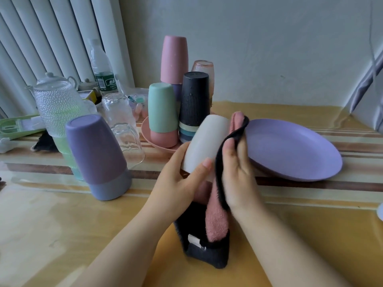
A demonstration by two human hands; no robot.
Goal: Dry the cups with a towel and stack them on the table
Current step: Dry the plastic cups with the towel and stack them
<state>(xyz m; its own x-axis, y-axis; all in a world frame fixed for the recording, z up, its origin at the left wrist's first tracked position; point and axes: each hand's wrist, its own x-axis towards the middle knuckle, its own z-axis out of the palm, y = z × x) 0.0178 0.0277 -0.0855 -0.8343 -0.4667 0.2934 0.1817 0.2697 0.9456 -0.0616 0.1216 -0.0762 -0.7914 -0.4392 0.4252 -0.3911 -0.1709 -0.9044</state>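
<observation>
A white plastic cup [204,141] is gripped at frame centre by the left hand [182,175]. A pink-and-black terry towel [219,204] is pinched against its right side by the right hand [238,172].

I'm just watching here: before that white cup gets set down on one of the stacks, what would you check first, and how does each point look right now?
1. Cup held firmly: ok. The left hand grips the white cup around its body.
2. Towel on the cup: ok. The right hand presses the pink and black towel against its side.
3. Cup dry inside and out: cannot tell.
4. A stack ready to take it: ok. The purple cup sits upside down on a grey one, top bare.
5. Path clear: not ok. The towel hangs below the cup, and the purple plate lies close on the right.
</observation>
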